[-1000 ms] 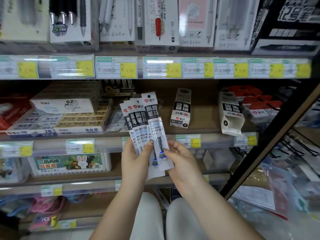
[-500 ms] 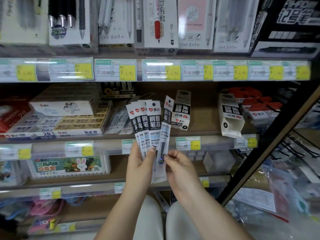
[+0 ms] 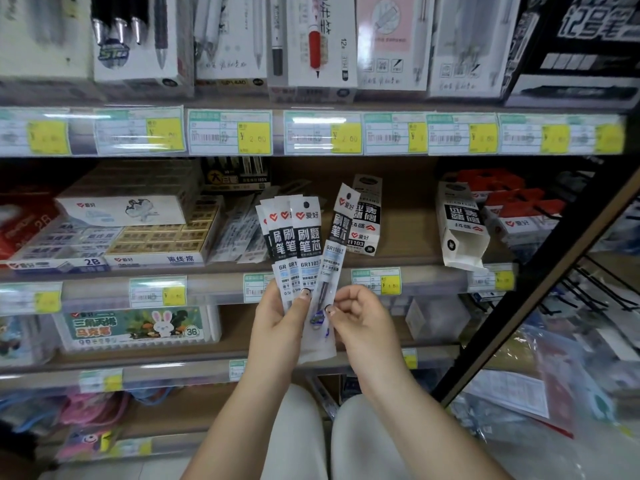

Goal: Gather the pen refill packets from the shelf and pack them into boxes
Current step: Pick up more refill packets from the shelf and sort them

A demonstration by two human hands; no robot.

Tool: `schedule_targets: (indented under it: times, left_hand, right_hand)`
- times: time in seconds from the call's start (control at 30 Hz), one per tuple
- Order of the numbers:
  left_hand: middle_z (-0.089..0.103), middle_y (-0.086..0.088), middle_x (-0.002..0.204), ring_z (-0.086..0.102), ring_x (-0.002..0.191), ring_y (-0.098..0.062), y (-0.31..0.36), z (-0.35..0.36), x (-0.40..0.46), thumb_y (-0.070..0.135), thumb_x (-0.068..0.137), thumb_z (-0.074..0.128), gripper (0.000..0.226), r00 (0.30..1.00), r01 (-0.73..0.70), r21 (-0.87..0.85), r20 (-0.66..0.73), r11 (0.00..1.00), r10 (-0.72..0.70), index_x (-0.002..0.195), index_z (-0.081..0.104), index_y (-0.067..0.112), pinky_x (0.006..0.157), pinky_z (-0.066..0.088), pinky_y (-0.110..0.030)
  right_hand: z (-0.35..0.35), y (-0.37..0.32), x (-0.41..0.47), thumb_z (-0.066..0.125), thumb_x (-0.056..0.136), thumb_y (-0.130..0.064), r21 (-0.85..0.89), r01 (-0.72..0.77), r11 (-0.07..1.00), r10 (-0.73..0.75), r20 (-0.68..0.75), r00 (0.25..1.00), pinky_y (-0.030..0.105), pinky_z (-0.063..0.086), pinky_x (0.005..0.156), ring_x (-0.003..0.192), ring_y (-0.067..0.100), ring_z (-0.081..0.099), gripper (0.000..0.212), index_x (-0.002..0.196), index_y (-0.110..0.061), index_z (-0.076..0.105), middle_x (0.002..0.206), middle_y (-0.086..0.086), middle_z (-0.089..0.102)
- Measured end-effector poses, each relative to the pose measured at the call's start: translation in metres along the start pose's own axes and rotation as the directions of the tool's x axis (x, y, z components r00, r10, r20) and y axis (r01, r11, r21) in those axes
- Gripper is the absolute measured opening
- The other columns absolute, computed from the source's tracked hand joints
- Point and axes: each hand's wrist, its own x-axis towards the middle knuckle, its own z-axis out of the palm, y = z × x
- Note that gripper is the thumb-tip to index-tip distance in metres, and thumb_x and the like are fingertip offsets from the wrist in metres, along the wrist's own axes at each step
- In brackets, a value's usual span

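Note:
My left hand (image 3: 282,327) holds a fan of several pen refill packets (image 3: 296,240), white with black labels, upright before the middle shelf. My right hand (image 3: 360,317) pinches the lower part of one more refill packet (image 3: 337,244), tilted right and a little apart from the fan. Behind it a small refill box (image 3: 367,216) stands on the shelf. Another refill box (image 3: 459,226) leans at the right with its lower end open. More loose packets (image 3: 239,233) lie on the shelf behind the fan.
Eraser boxes (image 3: 159,240) fill the shelf's left side, red boxes (image 3: 512,206) the right. Price tags run along the shelf edge (image 3: 207,292). A black slanted post (image 3: 540,271) stands at the right beside plastic bags. A marker box (image 3: 138,327) sits below.
The rightmost packet has come away from the fan and tilted right in my right hand. Both hands have risen slightly and moved closer to the shelf.

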Motion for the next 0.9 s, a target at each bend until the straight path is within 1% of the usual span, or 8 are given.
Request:
schedule_targets:
  times: [0.1, 0.33, 0.43, 0.53, 0.63, 0.7, 0.8, 0.9]
  left_hand:
    - [0.072, 0.007, 0.098, 0.067, 0.093, -0.011, -0.0003, -0.0003, -0.0009, 0.0, 0.094, 0.047, 0.031, 1.0, 0.001, 0.007, -0.009, 1.0, -0.001, 0.106, 0.061, 0.025, 0.079, 0.052, -0.028]
    - [0.072, 0.012, 0.09, 0.066, 0.086, 0.002, 0.0021, 0.0049, -0.0044, 0.004, 0.094, 0.05, 0.025, 1.0, -0.005, -0.012, -0.013, 1.0, 0.005, 0.102, 0.061, 0.024, 0.068, 0.048, -0.01]
    - [0.07, 0.008, 0.091, 0.066, 0.082, 0.004, 0.0025, 0.0052, -0.0037, 0.002, 0.092, 0.054, 0.023, 1.0, -0.019, 0.027, -0.018, 0.999, 0.019, 0.098, 0.06, 0.023, 0.066, 0.048, -0.009]
    - [0.072, 0.007, 0.093, 0.067, 0.088, -0.004, 0.0004, 0.0024, -0.0019, 0.007, 0.093, 0.054, 0.022, 1.0, -0.001, 0.04, -0.023, 0.999, 0.002, 0.098, 0.063, 0.027, 0.073, 0.051, -0.017]
    - [0.073, 0.0, 0.098, 0.068, 0.096, -0.02, 0.0, 0.0016, -0.0018, 0.009, 0.094, 0.053, 0.02, 0.999, 0.047, -0.024, -0.006, 0.999, -0.048, 0.101, 0.066, 0.023, 0.088, 0.053, -0.044]
    - [0.073, -0.004, 0.102, 0.067, 0.099, -0.026, 0.0015, 0.0015, -0.0026, 0.009, 0.094, 0.053, 0.022, 0.997, 0.073, -0.066, 0.001, 0.995, -0.073, 0.1, 0.068, 0.025, 0.092, 0.05, -0.053]
    - [0.073, -0.005, 0.1, 0.068, 0.097, -0.028, 0.0034, 0.0011, -0.0021, 0.01, 0.095, 0.052, 0.032, 0.992, 0.124, -0.109, 0.016, 0.986, -0.123, 0.09, 0.073, 0.034, 0.091, 0.05, -0.056]
    - [0.073, -0.005, 0.1, 0.068, 0.098, -0.028, 0.0057, 0.0018, -0.0021, 0.011, 0.095, 0.051, 0.035, 0.989, 0.147, -0.122, 0.041, 0.982, -0.143, 0.088, 0.073, 0.036, 0.093, 0.049, -0.056]
  right_hand:
    - [-0.0017, -0.0015, 0.0009, 0.059, 0.085, 0.005, -0.075, 0.041, 0.996, -0.041, 0.006, 0.999, 0.02, 0.048, 0.068, 0.069, 0.007, 0.057, 0.024, 0.081, -0.019, 0.055, 0.078, -0.001, 0.062]
    - [-0.002, 0.0, -0.0004, 0.06, 0.084, 0.005, -0.216, 0.116, 0.969, -0.117, 0.007, 0.993, 0.017, 0.049, 0.069, 0.076, 0.012, 0.058, 0.03, 0.079, -0.024, 0.052, 0.08, -0.002, 0.061]
    - [-0.002, 0.0004, -0.0018, 0.06, 0.084, 0.004, -0.241, 0.123, 0.963, -0.122, 0.02, 0.992, 0.015, 0.048, 0.067, 0.075, 0.011, 0.058, 0.03, 0.079, -0.024, 0.051, 0.08, -0.002, 0.061]
    - [-0.0024, 0.0001, -0.0037, 0.06, 0.086, 0.001, -0.18, 0.111, 0.977, -0.105, 0.041, 0.994, 0.014, 0.047, 0.067, 0.074, 0.009, 0.058, 0.023, 0.082, -0.021, 0.053, 0.081, -0.002, 0.061]
    - [-0.0013, -0.0012, -0.0056, 0.06, 0.089, -0.01, -0.046, 0.066, 0.997, -0.063, 0.074, 0.995, 0.013, 0.045, 0.065, 0.071, 0.007, 0.057, 0.009, 0.086, -0.014, 0.053, 0.08, 0.001, 0.061]
    - [0.0007, -0.001, -0.0056, 0.061, 0.09, -0.015, -0.003, 0.026, 1.0, -0.026, 0.097, 0.995, 0.016, 0.047, 0.067, 0.073, 0.004, 0.06, 0.006, 0.09, -0.014, 0.056, 0.083, -0.002, 0.065]
    - [0.003, 0.0002, -0.0046, 0.06, 0.091, -0.02, -0.009, -0.027, 1.0, 0.028, 0.156, 0.987, 0.028, 0.054, 0.08, 0.09, 0.009, 0.067, 0.009, 0.1, -0.022, 0.062, 0.096, -0.003, 0.071]
    - [0.0037, -0.0006, -0.0072, 0.053, 0.095, -0.021, -0.008, -0.065, 0.998, 0.066, 0.233, 0.97, 0.03, 0.054, 0.086, 0.095, 0.011, 0.068, 0.016, 0.106, -0.023, 0.065, 0.102, -0.001, 0.072]
